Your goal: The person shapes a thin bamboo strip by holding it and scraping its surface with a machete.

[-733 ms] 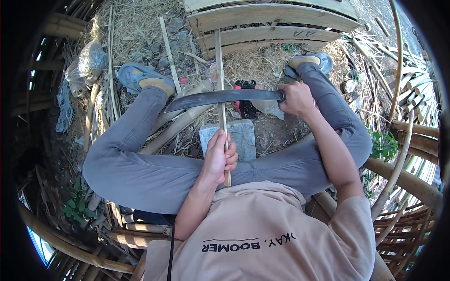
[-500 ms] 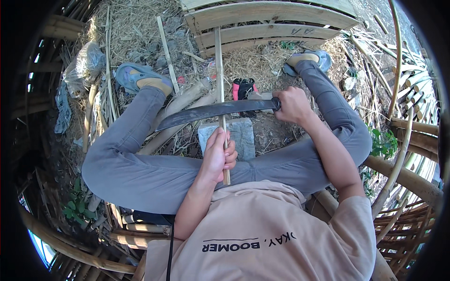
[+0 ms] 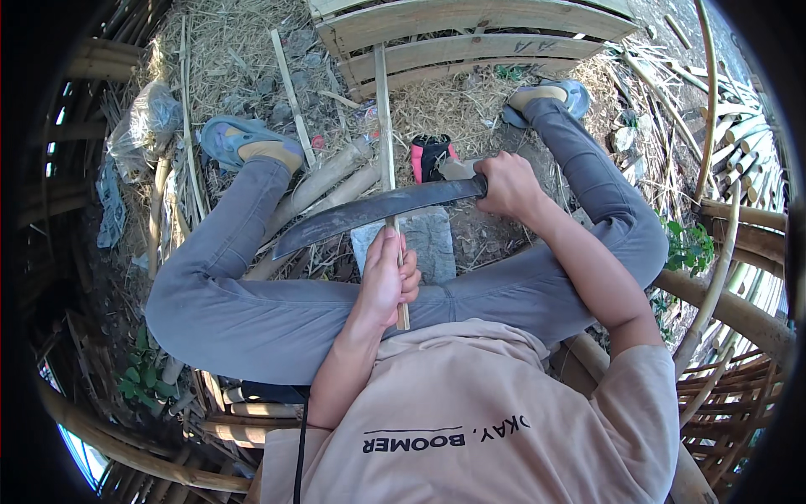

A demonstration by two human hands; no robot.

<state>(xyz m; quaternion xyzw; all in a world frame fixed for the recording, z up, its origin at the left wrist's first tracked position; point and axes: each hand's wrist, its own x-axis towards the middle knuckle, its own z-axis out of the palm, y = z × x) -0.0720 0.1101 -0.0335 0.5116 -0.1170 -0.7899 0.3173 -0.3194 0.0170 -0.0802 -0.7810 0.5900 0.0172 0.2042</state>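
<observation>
My left hand [image 3: 389, 275] is closed around the near part of a long, narrow bamboo strip [image 3: 384, 126], whose short end sticks out below the fist. The strip runs away from me to the wooden crate. In my right hand [image 3: 514, 186] is the handle of a machete [image 3: 369, 210]. Its dark, curved blade lies crosswise over the strip, just beyond my left fingers, the tip pointing left. Whether the edge bites into the strip I cannot tell. Under the blade and strip, between my legs, is a pale stone block [image 3: 430, 244].
A slatted wooden crate [image 3: 470, 38] stands ahead on straw-covered ground. Beyond the block lie a black and pink item [image 3: 432, 158] and thick bamboo pieces [image 3: 323, 181]. A plastic bag [image 3: 151, 118] is at left, cut bamboo [image 3: 756, 151] at right. My bent legs flank the work.
The machete has shifted slightly left and shows more of its blade's flat side. My right hand moved a little left with it. My left hand keeps its hold on the strip.
</observation>
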